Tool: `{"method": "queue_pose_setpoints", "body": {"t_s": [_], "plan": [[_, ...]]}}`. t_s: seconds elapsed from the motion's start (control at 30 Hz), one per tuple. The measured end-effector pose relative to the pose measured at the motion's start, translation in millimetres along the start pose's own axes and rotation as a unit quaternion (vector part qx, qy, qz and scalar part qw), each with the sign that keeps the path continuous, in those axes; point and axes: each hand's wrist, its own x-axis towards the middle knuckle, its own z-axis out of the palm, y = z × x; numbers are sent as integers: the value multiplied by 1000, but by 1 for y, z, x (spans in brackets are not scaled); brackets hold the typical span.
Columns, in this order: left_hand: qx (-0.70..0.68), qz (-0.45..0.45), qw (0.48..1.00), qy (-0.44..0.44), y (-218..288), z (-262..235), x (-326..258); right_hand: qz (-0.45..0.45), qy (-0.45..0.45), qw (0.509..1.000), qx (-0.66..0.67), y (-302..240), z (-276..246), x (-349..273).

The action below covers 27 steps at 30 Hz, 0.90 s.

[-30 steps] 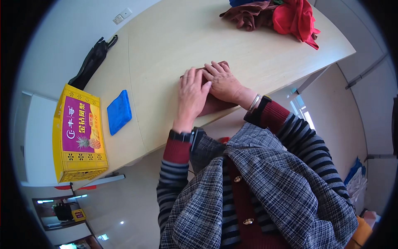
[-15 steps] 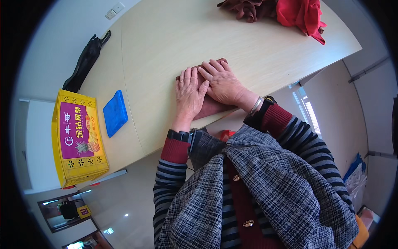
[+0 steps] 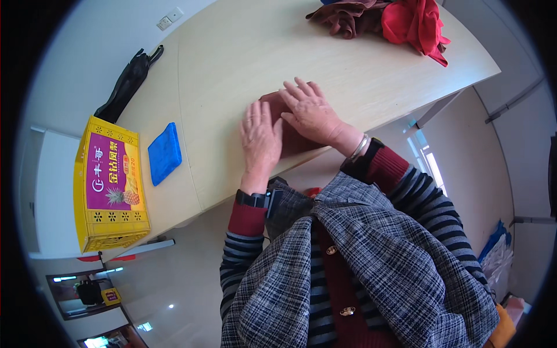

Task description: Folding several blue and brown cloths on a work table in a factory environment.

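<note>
A folded brown cloth (image 3: 295, 138) lies flat at the near edge of the pale wooden table (image 3: 232, 64). Over its left side is my left hand (image 3: 261, 139), fingers stretched out and thumb toward the cloth. My right hand (image 3: 314, 116) rests at the cloth's right side with fingers spread. Neither hand grips anything. Parts of the cloth are hidden under both hands; whether the left palm touches it I cannot tell.
To the left lies a folded blue cloth (image 3: 165, 153), beside a yellow and purple carton (image 3: 110, 185). A black folded umbrella-like item (image 3: 129, 84) is by the wall. Crumpled brown cloth (image 3: 348, 18) and red cloth (image 3: 413, 28) sit at the far edge.
My hands have moved apart, the left one shifting slightly left, so more of the brown cloth shows between them. The view has tilted slightly.
</note>
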Motion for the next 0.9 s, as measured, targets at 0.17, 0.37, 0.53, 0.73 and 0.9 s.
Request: {"method": "queue_pose_setpoints", "body": {"t_s": [0.17,0.37,0.53,0.73,0.9], "plan": [[-31,52,997,55,-7,20,-7,-18,-15,1000,3,-9,30,4],[-74,59,990,108,4,21,-12,-46,-49,996,-60,-3,26,-7],[-64,7,992,112,5,24,-23,-37,-92,994,-42,-9,23,-9],[-121,9,990,76,7,8,-24,-37,-135,986,-86,-5,26,-4],[-105,5,988,110,4,21,-23,-38,-141,985,-88,3,34,-3]]}}
